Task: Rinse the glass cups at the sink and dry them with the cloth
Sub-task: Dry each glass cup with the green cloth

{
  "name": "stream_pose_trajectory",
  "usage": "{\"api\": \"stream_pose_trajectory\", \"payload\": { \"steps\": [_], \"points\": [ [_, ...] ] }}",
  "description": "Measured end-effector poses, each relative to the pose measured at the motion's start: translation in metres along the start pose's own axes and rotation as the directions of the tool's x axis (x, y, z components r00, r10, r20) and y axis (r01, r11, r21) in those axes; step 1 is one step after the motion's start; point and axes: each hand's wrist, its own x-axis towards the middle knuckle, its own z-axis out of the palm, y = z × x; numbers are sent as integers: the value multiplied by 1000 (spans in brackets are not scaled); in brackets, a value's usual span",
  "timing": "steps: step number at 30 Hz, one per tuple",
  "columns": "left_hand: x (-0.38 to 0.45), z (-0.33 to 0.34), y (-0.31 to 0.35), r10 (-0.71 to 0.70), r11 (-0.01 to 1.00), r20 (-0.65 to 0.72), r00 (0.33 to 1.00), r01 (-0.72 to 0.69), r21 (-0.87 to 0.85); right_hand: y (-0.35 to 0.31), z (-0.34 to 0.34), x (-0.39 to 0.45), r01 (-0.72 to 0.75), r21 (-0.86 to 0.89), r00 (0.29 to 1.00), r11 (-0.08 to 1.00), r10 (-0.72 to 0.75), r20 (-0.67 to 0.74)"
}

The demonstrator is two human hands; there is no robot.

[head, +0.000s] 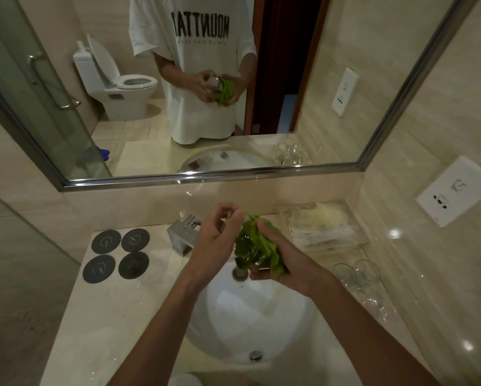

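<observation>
Left hand (215,240) grips a glass cup (246,253) over the sink (261,310); right hand (285,263) clutches a green cloth (264,243) pressed against it. Two more glasses (357,274) rest on the bench (116,316).

You face: steel-framed wall mirror (206,107); beige marble counter (100,316); four dark round coasters (119,254) at its left; white wall socket (460,190) to your right; reflected toilet (122,82); glass shower door (25,93).
</observation>
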Motion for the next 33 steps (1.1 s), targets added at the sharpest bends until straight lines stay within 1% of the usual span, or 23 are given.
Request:
{"api": "stream_pose_trajectory", "payload": {
  "steps": [2, 4, 6, 8, 9, 11, 12, 14, 16, 17, 21, 23, 27, 30, 33],
  "points": [
    [0, 0, 6, 35, 999, 22, 999, -34, -20, -7, -3, -2, 16, 1, 1000, 1000, -16, -13],
    [0, -2, 8, 26, 999, 72, 997, -24, -38, -9, -5, -1, 56, 12, 997, 998, -55, -51],
    [4, -10, 1, -31, 996, 127, 991, 42, -83, -8, -3, -2, 97, 52, 992, 994, -93, -86],
    [4, -19, -8, -124, 981, 149, 981, 143, -127, -7, -3, -2, 149, 145, 984, 978, -131, -124],
    [3, -22, -12, -162, 976, 148, 976, 181, -121, -6, -4, -2, 181, 179, 977, 967, -156, -147],
    [1, -22, -16, -179, 978, 130, 975, 191, -88, -3, -5, 0, 232, 175, 964, 957, -202, -171],
    [-1, -21, -17, -164, 979, 136, 977, 178, -97, -2, -5, 1, 250, 135, 959, 959, -226, -174],
    [-3, -16, -21, -126, 983, 150, 981, 144, -118, 1, -3, 0, 278, -22, 945, 960, -278, -175],
    [-4, -11, -27, -106, 979, 137, 985, 127, -156, 1, -2, -2, 315, -218, 907, 924, -360, -219],
    [-5, -8, -29, -113, 969, 124, 986, 138, -207, 0, -2, -3, 340, -280, 882, 898, -407, -238],
    [-7, 6, -26, -187, 854, 47, 981, 186, -485, -1, 2, 0, 508, -394, 765, 766, -611, -202],
    [-6, 12, -22, -231, 813, 33, 972, 212, -542, -2, 2, 2, 551, -436, 717, 711, -671, -187],
    [-7, 16, -15, -280, 731, 59, 958, 252, -635, -6, 1, 3, 550, -578, 634, 602, -752, -180],
    [-7, 16, -12, -266, 719, 41, 963, 227, -657, -4, 0, 3, 554, -616, 606, 560, -778, -163],
    [-3, 14, -9, -289, 675, 48, 956, 239, -698, 2, -1, 6, 547, -709, 538, 445, -836, -109]
  ]
}}
